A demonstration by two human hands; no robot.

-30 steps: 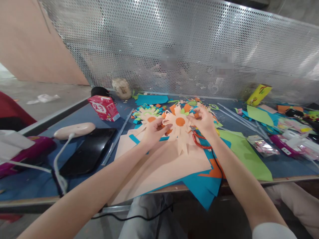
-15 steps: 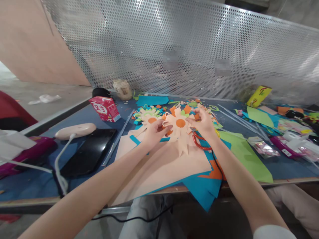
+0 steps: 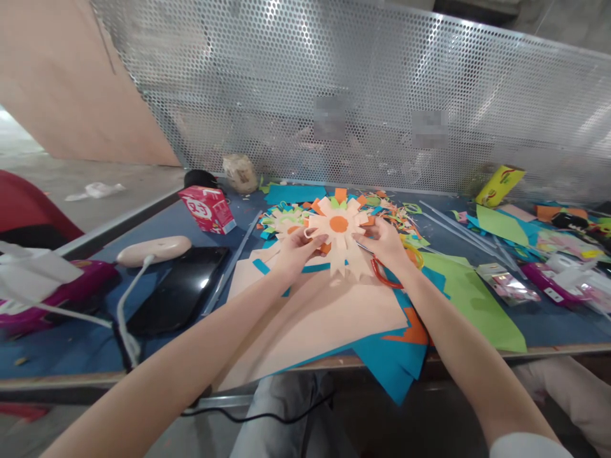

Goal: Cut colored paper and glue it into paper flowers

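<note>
Between both hands is a paper flower [image 3: 339,224] with pale peach petals, an orange round centre, orange and green strips behind and two tails hanging down. My left hand [image 3: 296,253] pinches its left edge, fingers closed. On the other side my right hand [image 3: 386,243] has its fingers closed on the right edge. A pair of scissors with red handles [image 3: 383,275] lies just below my right hand. Behind my left hand rests a second paper flower [image 3: 285,222], partly covered. Large peach paper sheets [image 3: 315,324] spread under my forearms.
Blue paper [image 3: 389,366] overhangs the table's front edge, beside a green sheet [image 3: 477,299]. A black tablet [image 3: 179,289], a white power bank-like device [image 3: 153,250] and a pink box [image 3: 207,210] stand left. Paper scraps [image 3: 401,219] lie behind, before a perforated metal panel [image 3: 267,95].
The flower has risen slightly and turned a little, its tails now nearer my left hand. My right hand has moved from the top right petals down to the right edge.
</note>
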